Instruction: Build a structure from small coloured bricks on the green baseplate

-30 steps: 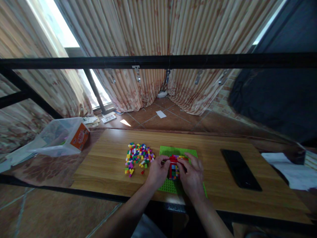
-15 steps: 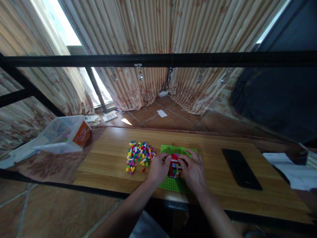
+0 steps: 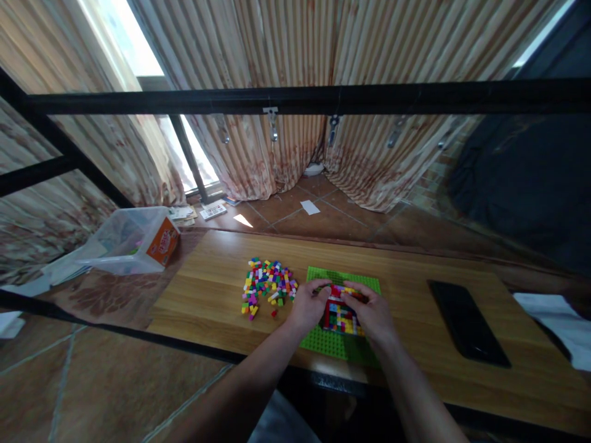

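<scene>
A green studded baseplate (image 3: 323,341) lies on the wooden table (image 3: 217,289) in front of me. On it stands a small block of many-coloured bricks (image 3: 340,315) with red sides. My left hand (image 3: 310,306) curls round the block's left side, fingers at its far edge. My right hand (image 3: 373,314) rests against its right side, fingertips pinched over the top far edge. A loose heap of small coloured bricks (image 3: 268,288) lies just left of the baseplate.
A black phone (image 3: 468,326) lies flat at the right of the table. A clear plastic box with an orange label (image 3: 133,241) sits at the far left. White paper (image 3: 561,320) lies at the far right. A black bar (image 3: 295,98) crosses overhead.
Both hands have stayed on the brick block; the fingers shifted slightly over its far edge. The camera has swung a little left, so everything sits further right in view.
</scene>
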`<state>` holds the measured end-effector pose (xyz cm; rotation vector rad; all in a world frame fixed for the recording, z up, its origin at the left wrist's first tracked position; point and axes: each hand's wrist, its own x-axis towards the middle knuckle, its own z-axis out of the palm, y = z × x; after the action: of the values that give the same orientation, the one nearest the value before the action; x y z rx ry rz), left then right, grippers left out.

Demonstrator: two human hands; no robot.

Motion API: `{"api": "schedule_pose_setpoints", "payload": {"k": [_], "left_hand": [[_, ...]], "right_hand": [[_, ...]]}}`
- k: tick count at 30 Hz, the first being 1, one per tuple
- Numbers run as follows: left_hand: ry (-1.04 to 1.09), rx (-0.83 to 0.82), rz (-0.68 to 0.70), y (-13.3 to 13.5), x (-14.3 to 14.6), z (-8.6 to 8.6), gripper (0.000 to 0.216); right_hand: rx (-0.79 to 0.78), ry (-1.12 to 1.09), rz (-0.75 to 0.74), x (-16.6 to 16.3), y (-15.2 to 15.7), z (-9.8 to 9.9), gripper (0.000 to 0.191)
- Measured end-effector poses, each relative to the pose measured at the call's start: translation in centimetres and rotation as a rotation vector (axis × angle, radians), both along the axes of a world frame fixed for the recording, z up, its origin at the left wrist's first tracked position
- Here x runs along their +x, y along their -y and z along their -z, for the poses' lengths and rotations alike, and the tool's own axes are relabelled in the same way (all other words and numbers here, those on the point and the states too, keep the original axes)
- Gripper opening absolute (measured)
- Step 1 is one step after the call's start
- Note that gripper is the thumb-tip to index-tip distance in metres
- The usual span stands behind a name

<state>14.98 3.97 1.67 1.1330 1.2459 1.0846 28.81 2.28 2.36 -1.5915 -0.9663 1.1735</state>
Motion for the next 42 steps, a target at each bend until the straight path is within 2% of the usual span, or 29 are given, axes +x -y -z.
{"api": "schedule_pose_setpoints", "payload": {"k": [7,18,24,38,42], "left_hand": [[0.011,-0.035,-0.01,-0.3,0.5,0.8,0.022],[0.049,-0.086,0.027,-0.8,0.0,-0.4,0.022],[0.074,-0.115,0.076,-0.9,-0.3,-0.8,0.02],[-0.072,0.027,0.036,-0.7,0.0,0.2,0.023],[-0.106,0.052,0.036,-0.4,0.1,-0.4,0.024]], "right_hand": [[0.021,-0.092,0.05,-0.2,0.1,-0.1,0.048],[0.019,-0.162,0.032,0.1,-0.6,-0.3,0.048],[-0.004,-0.237,-0.046,0.5,-0.5,-0.2,0.047],[0.035,-0.111,0.005,0.1,-0.6,0.4,0.045],[0.052,-0.097,0.003,0.2,-0.5,0.5,0.047]]}}
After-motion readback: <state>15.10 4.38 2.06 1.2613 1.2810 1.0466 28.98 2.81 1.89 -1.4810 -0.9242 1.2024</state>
